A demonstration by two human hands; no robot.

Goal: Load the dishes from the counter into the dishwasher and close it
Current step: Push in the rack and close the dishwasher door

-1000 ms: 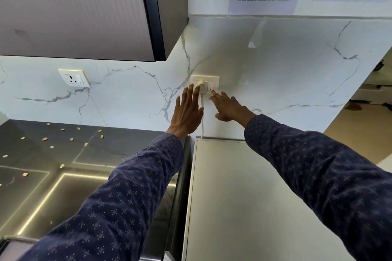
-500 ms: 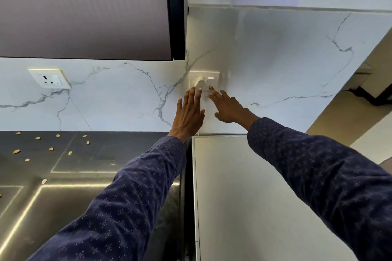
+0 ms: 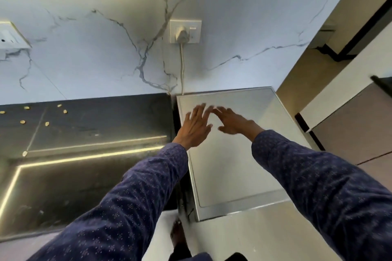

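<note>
Evidently little was done: both hands, left hand (image 3: pixel 194 127) and right hand (image 3: pixel 234 123), hovered spread and empty over the dishwasher (image 3: pixel 229 154), its top shut; 0 dishes showed on the counter (image 3: pixel 84 125).

Bright, even, cool light on the marble backsplash (image 3: pixel 89 55); warm LED strip reflection (image 3: pixel 84 155) glares across the dark glossy counter (image 3: pixel 89 180). Motion blur smears fingertips of left hand (image 3: pixel 196 126) & right hand (image 3: pixel 234 122), sleeves fairly sharp. Wide-angle distortion bends straight lines near edges, esp. the left wall socket (image 3: pixel 11 36); soft shadow below the plug (image 3: pixel 181 33).
</note>
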